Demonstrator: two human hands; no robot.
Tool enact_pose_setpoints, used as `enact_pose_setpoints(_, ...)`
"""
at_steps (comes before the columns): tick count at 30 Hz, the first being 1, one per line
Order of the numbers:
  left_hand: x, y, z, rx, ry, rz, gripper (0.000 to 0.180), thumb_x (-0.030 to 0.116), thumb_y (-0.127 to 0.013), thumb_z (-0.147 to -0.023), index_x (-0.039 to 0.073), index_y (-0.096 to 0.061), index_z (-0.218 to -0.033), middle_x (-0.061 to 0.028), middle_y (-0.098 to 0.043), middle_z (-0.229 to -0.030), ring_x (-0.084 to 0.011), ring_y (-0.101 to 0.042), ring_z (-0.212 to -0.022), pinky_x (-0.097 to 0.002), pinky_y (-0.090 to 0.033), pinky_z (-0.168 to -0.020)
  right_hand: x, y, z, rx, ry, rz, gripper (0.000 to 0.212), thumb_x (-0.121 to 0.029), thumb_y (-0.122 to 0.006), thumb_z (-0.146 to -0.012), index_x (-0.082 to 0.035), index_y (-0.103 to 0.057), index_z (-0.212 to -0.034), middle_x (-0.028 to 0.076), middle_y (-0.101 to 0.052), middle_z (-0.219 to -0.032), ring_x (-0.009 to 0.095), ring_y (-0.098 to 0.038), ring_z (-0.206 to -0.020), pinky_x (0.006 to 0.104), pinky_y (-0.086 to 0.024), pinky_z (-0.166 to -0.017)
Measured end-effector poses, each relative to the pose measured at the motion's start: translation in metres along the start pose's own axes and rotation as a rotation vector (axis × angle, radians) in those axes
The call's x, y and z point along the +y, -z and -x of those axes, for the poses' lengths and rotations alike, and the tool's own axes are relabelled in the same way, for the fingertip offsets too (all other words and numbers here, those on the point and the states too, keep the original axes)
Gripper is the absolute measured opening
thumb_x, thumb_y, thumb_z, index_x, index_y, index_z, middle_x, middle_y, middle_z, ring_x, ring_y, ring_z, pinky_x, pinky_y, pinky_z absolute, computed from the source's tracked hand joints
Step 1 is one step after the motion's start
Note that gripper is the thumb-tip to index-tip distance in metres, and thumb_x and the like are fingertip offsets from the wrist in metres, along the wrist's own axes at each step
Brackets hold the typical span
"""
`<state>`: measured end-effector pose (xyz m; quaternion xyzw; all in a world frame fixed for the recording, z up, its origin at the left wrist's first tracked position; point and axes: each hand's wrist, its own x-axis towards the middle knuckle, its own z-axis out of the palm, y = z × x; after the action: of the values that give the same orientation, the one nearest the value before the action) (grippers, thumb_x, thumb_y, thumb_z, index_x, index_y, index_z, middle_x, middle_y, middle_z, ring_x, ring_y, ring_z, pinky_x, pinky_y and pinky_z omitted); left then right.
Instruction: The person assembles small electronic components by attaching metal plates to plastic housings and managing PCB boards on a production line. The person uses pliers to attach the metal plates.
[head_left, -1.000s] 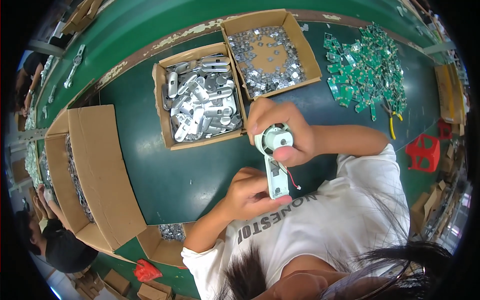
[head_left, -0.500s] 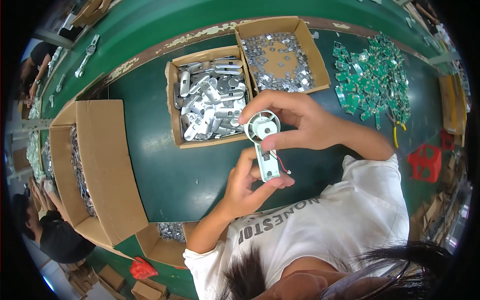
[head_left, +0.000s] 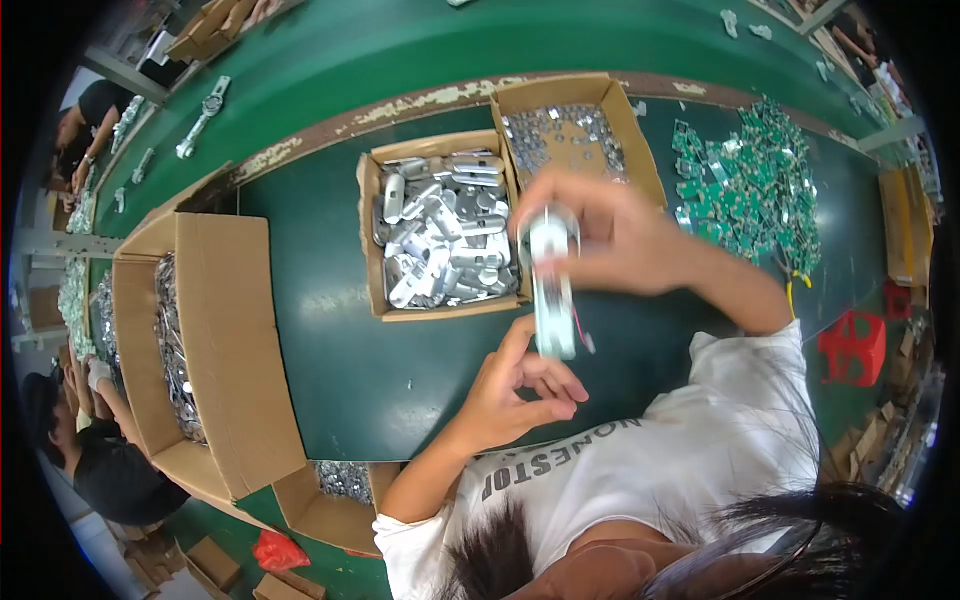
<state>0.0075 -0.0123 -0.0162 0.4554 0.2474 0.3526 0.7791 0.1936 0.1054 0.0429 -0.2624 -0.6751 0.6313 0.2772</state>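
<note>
Blurred by motion, a pale handheld fan (head_left: 554, 310) hangs upright in my right hand (head_left: 625, 235), its round head between my fingers and thumb and its handle pointing toward me. A thin red wire with a small connector (head_left: 589, 346) dangles beside the handle. Just below the handle's end, my left hand (head_left: 520, 390) holds nothing, its fingers half curled and apart. Beyond my hands, a cardboard box (head_left: 375, 290) is filled with silvery elongated casings (head_left: 437, 225).
Behind it stands a box (head_left: 640, 130) of small metal pieces. Green circuit boards (head_left: 750, 185) lie heaped at right, near yellow-handled pliers (head_left: 798, 282). A tall carton (head_left: 240, 350) stands at left, another box (head_left: 300, 495) below it. Fan parts lie on the green belt (head_left: 370, 50). Co-workers (head_left: 110, 470) are at left.
My left hand has let go of the handle and dropped slightly away. My right hand has shifted right with the fan and turned it. The whole view has moved a little.
</note>
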Motion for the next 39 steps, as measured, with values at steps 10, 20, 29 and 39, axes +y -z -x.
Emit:
enact_pose_setpoints(10,0.011,-0.017,-0.008,0.109,-0.092,-0.551,0.044,0.007,-0.063,-0.086,0.005,-0.048,-0.127,-0.0069,-0.064,-0.073,-0.0104,-0.062,-0.060,-0.0227,-0.048,-0.055,0.112,0.406,-0.126,1.097,-0.022,-0.064,0.037,-0.016,-0.063,-0.086,-0.007,-0.052,-0.121,0.016,-0.036,-0.131,0.028,-0.057,-0.098,0.0261,-0.054,-0.075)
enact_pose_setpoints(20,0.057,0.008,0.008,0.417,-0.454,-1.615,0.017,0.021,-0.070,-0.078,0.012,-0.065,-0.091,-0.0013,-0.055,-0.062,-0.0204,-0.051,-0.048,-0.0327,-0.043,-0.042,0.013,0.050,-0.036,0.233,0.395,1.320,0.015,-0.015,-0.064,-0.077,-0.008,-0.063,-0.090,0.010,-0.060,-0.069,0.031,-0.060,-0.065,0.0399,-0.049,-0.060)
enact_pose_setpoints(29,0.072,0.054,-0.015,0.647,-0.081,-1.791,0.022,0.013,-0.072,-0.069,0.005,-0.062,-0.087,-0.0071,-0.056,-0.081,-0.0264,-0.050,-0.080,-0.0386,-0.039,-0.068,0.036,0.057,-0.009,0.132,-0.055,1.189,0.009,-0.010,-0.061,-0.079,-0.002,-0.057,-0.082,0.016,-0.059,-0.082,0.037,-0.059,-0.080,0.0454,-0.046,-0.069)
enact_pose_setpoints(39,0.082,0.055,-0.014,0.875,-0.317,-1.130,0.013,0.005,-0.068,-0.080,0.002,-0.055,-0.079,-0.0067,-0.062,-0.072,-0.0172,-0.059,-0.061,-0.0289,-0.044,-0.051,0.011,0.042,0.014,0.338,0.055,0.707,0.007,0.000,-0.064,-0.081,0.002,-0.065,-0.087,0.009,-0.060,-0.078,0.017,-0.061,-0.071,0.0270,-0.048,-0.062)
